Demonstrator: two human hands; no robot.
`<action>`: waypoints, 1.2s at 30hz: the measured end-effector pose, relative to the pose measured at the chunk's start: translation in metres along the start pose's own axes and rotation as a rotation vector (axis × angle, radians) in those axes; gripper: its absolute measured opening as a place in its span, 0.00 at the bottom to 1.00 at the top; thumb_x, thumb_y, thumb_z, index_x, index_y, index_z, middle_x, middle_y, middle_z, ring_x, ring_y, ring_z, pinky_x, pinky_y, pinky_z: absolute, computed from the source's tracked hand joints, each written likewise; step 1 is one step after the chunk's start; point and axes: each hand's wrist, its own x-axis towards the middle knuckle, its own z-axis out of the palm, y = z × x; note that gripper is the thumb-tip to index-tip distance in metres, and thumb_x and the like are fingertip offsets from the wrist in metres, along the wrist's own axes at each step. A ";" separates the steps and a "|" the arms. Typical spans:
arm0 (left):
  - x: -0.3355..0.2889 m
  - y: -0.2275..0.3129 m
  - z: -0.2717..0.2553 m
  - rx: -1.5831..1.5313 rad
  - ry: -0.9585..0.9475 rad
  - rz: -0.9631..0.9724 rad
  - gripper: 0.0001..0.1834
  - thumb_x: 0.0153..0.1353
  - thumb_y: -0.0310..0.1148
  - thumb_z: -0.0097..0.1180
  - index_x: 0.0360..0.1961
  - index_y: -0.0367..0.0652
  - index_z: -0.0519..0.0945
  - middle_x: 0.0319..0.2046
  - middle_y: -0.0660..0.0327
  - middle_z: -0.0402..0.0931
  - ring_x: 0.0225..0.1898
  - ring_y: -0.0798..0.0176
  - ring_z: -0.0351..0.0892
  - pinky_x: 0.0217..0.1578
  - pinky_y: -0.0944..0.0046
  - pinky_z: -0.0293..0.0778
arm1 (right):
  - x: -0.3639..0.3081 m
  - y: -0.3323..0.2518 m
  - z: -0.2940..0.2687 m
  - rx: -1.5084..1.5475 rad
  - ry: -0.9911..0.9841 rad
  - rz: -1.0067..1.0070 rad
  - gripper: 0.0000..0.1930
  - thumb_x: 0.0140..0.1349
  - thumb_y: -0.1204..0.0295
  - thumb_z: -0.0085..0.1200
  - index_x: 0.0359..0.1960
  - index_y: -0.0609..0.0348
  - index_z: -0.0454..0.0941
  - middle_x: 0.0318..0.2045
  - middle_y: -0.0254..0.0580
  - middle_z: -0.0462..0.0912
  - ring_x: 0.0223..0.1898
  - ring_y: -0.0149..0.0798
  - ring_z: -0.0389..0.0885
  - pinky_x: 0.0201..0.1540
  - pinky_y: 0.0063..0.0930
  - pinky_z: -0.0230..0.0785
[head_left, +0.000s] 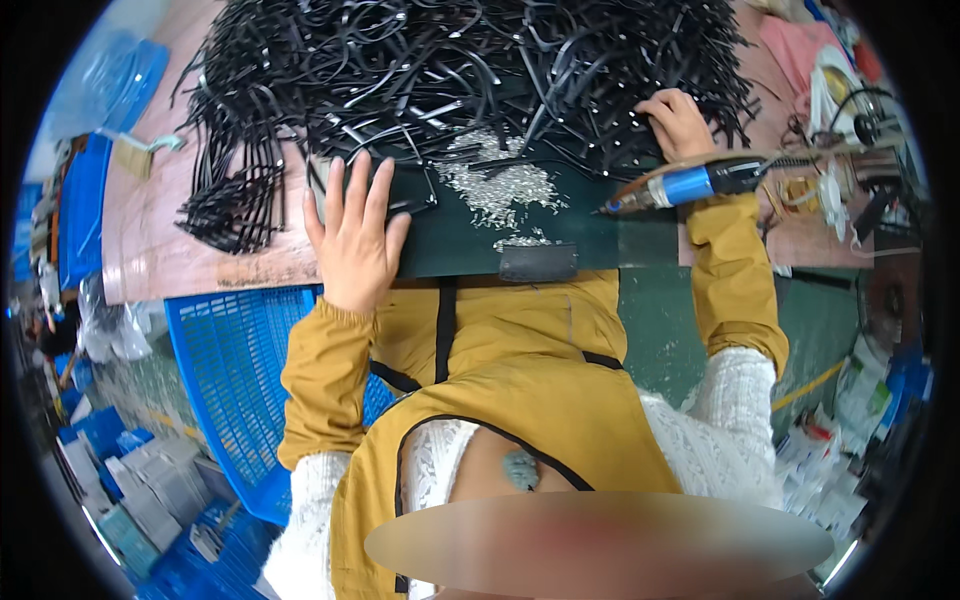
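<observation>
Black straps (470,60): big tangled heap, directly beyond the metal bits (505,190), spilling to both sides. Bits sit loose on the green mat (450,250), a few straps across them. Left hand (355,240): left of bits, fingers spread, nothing gripped; can't tell if it touches the mat. Right hand (683,125): right of bits and farther out, fingers curled at heap edge; can't tell if it's pinching a strap. Strap bundle (240,205): left of bits, past left hand, laid roughly side by side. Blue power tool (685,186): right of bits, tip toward them. Dark block (538,262): just nearer the person than bits. Containers: blue basket (235,380) below and left of bits, contents unclear; blue crates far lower left, white boxes (150,490) among them.
</observation>
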 end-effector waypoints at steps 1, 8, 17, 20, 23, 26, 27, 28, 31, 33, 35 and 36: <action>-0.003 -0.001 0.006 0.020 0.046 -0.025 0.31 0.70 0.46 0.54 0.73 0.56 0.70 0.73 0.58 0.65 0.76 0.49 0.57 0.74 0.37 0.42 | 0.010 0.006 -0.002 0.042 -0.044 -0.013 0.17 0.57 0.84 0.60 0.48 0.55 0.82 0.45 0.47 0.76 0.49 0.52 0.77 0.54 0.38 0.72; 0.054 -0.085 -0.009 -0.683 0.167 0.042 0.25 0.62 0.32 0.53 0.62 0.41 0.78 0.58 0.47 0.79 0.64 0.45 0.74 0.67 0.52 0.64 | 0.035 0.030 -0.006 0.065 -0.313 -0.164 0.20 0.55 0.85 0.62 0.49 0.54 0.79 0.45 0.45 0.74 0.49 0.51 0.76 0.52 0.39 0.73; 0.211 -0.073 0.054 -0.012 0.036 0.130 0.28 0.65 0.25 0.51 0.67 0.42 0.68 0.54 0.42 0.75 0.56 0.36 0.77 0.55 0.45 0.76 | 0.032 0.040 0.008 -0.049 -0.283 -0.266 0.19 0.50 0.73 0.68 0.45 0.53 0.79 0.44 0.42 0.76 0.47 0.49 0.79 0.47 0.41 0.76; 0.216 -0.050 0.035 -0.040 -0.006 0.104 0.31 0.61 0.21 0.50 0.68 0.44 0.66 0.60 0.41 0.74 0.57 0.37 0.79 0.54 0.45 0.78 | 0.033 0.039 0.010 -0.047 -0.105 -0.345 0.15 0.50 0.67 0.69 0.38 0.54 0.78 0.37 0.42 0.76 0.41 0.50 0.81 0.37 0.41 0.77; 0.209 -0.020 -0.015 -0.169 0.117 -0.007 0.39 0.61 0.16 0.46 0.74 0.52 0.62 0.59 0.43 0.77 0.55 0.36 0.81 0.52 0.43 0.78 | 0.036 0.035 0.005 -0.114 0.133 -0.366 0.09 0.58 0.69 0.66 0.36 0.54 0.79 0.35 0.40 0.75 0.38 0.45 0.80 0.36 0.39 0.75; 0.183 0.012 -0.058 -0.668 0.260 0.015 0.36 0.63 0.12 0.45 0.72 0.48 0.69 0.44 0.54 0.81 0.41 0.61 0.82 0.47 0.63 0.78 | 0.036 0.026 -0.005 0.114 0.389 0.006 0.03 0.65 0.74 0.59 0.37 0.58 0.79 0.36 0.42 0.76 0.39 0.48 0.79 0.41 0.37 0.74; 0.171 0.022 -0.067 -0.808 0.266 0.044 0.35 0.65 0.12 0.43 0.73 0.42 0.66 0.45 0.56 0.80 0.42 0.65 0.80 0.47 0.65 0.78 | 0.036 0.024 -0.008 0.217 0.422 0.132 0.03 0.64 0.75 0.58 0.38 0.59 0.79 0.37 0.42 0.76 0.40 0.49 0.78 0.42 0.38 0.74; 0.155 0.034 -0.071 -0.978 0.282 0.128 0.33 0.66 0.12 0.43 0.73 0.39 0.65 0.46 0.56 0.80 0.42 0.65 0.80 0.49 0.64 0.77 | 0.035 0.022 -0.010 0.224 0.356 0.003 0.04 0.62 0.75 0.58 0.38 0.56 0.79 0.36 0.42 0.77 0.41 0.48 0.78 0.43 0.39 0.73; 0.100 0.062 -0.076 -1.247 0.229 0.141 0.31 0.68 0.12 0.39 0.73 0.32 0.62 0.49 0.54 0.79 0.45 0.62 0.80 0.54 0.63 0.76 | 0.023 0.017 -0.010 0.074 -0.077 -0.130 0.07 0.57 0.74 0.58 0.38 0.51 0.80 0.37 0.38 0.76 0.42 0.45 0.77 0.42 0.39 0.72; 0.066 0.083 -0.071 -1.424 0.208 0.081 0.31 0.68 0.13 0.40 0.73 0.32 0.62 0.49 0.53 0.79 0.46 0.61 0.82 0.55 0.62 0.76 | 0.017 0.019 -0.004 0.037 -0.065 -0.204 0.06 0.57 0.72 0.58 0.37 0.51 0.79 0.36 0.37 0.74 0.41 0.44 0.76 0.42 0.38 0.71; 0.042 0.102 -0.063 -1.505 0.085 -0.050 0.31 0.68 0.14 0.41 0.73 0.33 0.62 0.49 0.51 0.79 0.46 0.59 0.83 0.53 0.61 0.78 | 0.017 0.024 0.004 -0.002 -0.094 -0.202 0.04 0.57 0.71 0.57 0.34 0.50 0.77 0.34 0.38 0.73 0.40 0.43 0.76 0.41 0.35 0.71; 0.033 0.112 -0.057 -1.587 0.052 -0.087 0.30 0.68 0.16 0.43 0.73 0.32 0.62 0.48 0.50 0.79 0.44 0.59 0.84 0.52 0.62 0.78 | 0.020 0.028 0.007 -0.056 -0.047 -0.264 0.04 0.57 0.71 0.57 0.32 0.51 0.75 0.34 0.38 0.73 0.40 0.42 0.76 0.41 0.33 0.70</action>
